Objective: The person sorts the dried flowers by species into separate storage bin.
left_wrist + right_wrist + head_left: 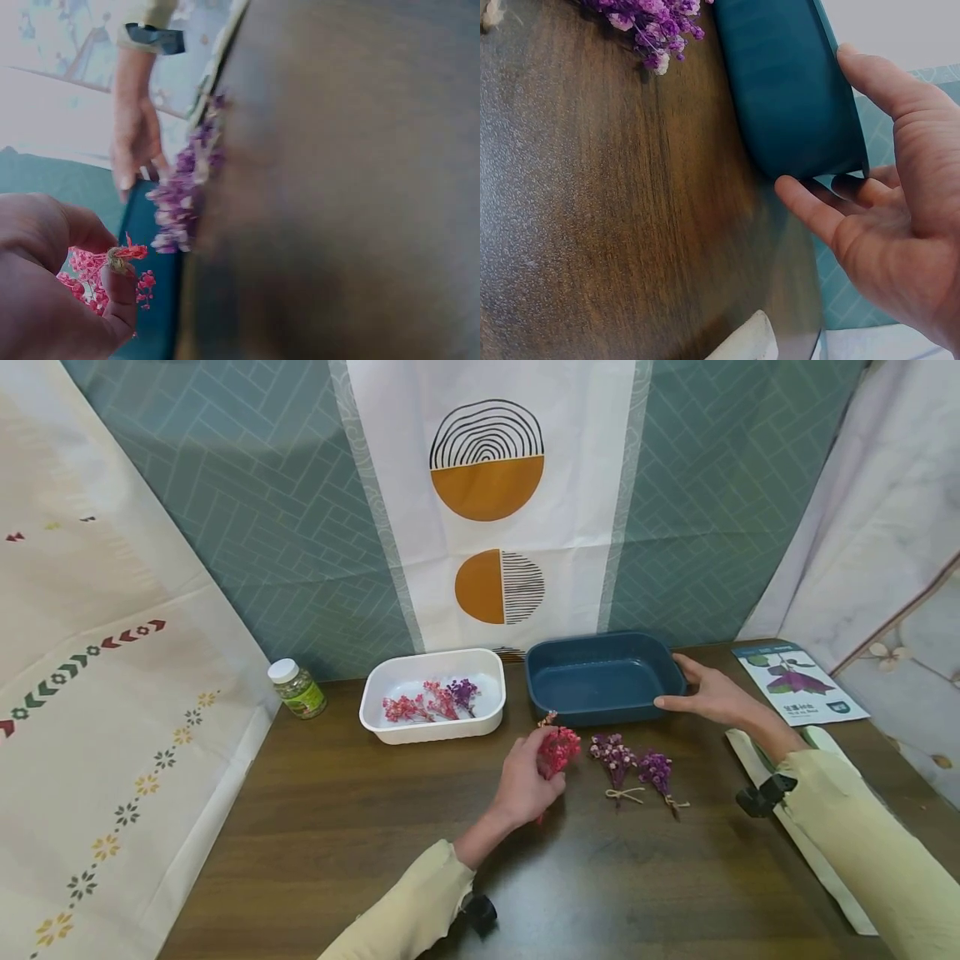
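Observation:
My left hand (528, 783) pinches a small bunch of pinkish-red dried flowers (561, 748) above the table, in front of the blue baking dish (600, 716). In the left wrist view, thumb and finger press on the twine-wrapped stems (117, 259). At the dish's right end, my right hand (708, 695) grips it. The right wrist view shows the thumb (870, 79) on the rim and fingertips at the lower edge. Two tied purple bunches lie before the dish: a paler one (615, 755) and a darker one (656, 770).
Left of the blue dish stands a white dish (442, 732) with pink and purple sprigs inside. A white-lidded jar (303, 697) stands farther left. At the right are a printed card (801, 685) and a pale green strip (813, 860) under my right forearm. Cloth hangs behind.

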Motion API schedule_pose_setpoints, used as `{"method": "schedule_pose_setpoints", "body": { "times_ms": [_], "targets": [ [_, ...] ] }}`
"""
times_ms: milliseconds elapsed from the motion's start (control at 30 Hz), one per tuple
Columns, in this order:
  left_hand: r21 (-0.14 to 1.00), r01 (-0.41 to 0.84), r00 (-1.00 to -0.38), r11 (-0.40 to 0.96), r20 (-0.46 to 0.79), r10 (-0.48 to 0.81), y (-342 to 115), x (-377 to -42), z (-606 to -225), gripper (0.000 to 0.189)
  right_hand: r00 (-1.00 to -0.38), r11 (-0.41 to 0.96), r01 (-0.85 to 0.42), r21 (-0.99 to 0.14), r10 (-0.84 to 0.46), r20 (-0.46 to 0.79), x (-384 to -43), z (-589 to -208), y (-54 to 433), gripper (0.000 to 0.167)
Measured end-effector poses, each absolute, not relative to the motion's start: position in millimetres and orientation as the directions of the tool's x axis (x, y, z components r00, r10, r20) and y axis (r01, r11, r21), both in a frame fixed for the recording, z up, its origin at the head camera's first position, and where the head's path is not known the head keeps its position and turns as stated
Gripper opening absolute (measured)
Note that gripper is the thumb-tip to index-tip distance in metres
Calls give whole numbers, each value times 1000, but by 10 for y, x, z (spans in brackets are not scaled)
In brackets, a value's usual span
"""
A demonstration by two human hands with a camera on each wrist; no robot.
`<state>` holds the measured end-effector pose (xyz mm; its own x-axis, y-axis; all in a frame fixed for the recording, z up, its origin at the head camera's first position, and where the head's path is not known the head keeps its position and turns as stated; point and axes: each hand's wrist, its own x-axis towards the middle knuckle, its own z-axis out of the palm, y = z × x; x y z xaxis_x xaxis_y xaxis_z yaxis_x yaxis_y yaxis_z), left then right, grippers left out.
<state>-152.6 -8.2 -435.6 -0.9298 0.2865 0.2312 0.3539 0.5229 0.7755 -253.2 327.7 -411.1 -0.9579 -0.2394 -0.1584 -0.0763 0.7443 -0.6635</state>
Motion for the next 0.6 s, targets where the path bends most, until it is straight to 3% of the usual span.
{"method": "schedule_pose_setpoints", "body": {
  "times_ms": [333, 600],
  "targets": [
    [708, 465, -881, 532, 311, 356, 0, -1997, -3907, 69, -959, 732, -79, -677, -240, -148, -2536, -4144, 3286, 109],
    [610, 519, -848, 598, 282, 448, 247, -2464, -3742, 70, -963, 726, -69, -684, -227, -144, -2543, -4170, 3274, 106]
  ]
}}
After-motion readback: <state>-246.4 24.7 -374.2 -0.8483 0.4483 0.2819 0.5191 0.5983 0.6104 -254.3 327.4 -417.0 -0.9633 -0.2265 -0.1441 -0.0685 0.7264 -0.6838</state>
